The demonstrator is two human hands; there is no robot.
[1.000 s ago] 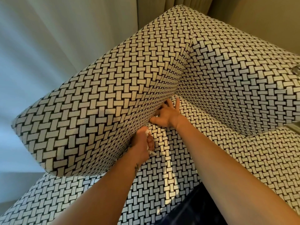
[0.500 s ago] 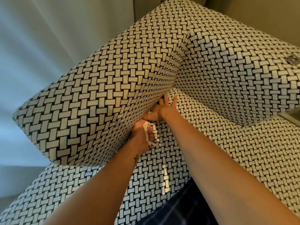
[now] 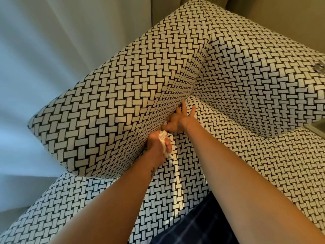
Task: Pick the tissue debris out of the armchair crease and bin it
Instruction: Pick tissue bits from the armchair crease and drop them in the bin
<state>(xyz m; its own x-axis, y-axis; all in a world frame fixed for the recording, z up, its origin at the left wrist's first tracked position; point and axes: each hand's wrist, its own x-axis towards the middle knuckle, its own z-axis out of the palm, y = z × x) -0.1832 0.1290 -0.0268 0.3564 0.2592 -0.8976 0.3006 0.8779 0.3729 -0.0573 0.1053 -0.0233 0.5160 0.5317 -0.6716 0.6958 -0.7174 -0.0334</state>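
At the centre of the frame the left hand [image 3: 156, 145] was curled round a wad of crumpled white tissue debris [image 3: 162, 137]. The wad bulged above the knuckles and trailed a loose tail below the fingers, just beside the black-and-white basket-weave armrest [image 3: 114, 103]. Slightly above it, the right hand [image 3: 177, 120] lay with fingers straight and spread. Its tips were pushed into the armchair crease [image 3: 186, 98], where the armrest met the matching woven seat cushion [image 3: 228, 127]; whether anything sat under those tips could not be told. The likeliest trouble, as I judge it, was the trailing tail. Soft tissue tears easily, and a brush against the textured weave could shed flakes back onto the seat or into the gap. White scraps would be hard to spot against the white bars of the pattern, so bits could be missed. Fingers raking deep might also push fragments further down rather than out. No bin showed anywhere in the frame, so the carry would start with a loosely packed handful that could drop pieces on the way.
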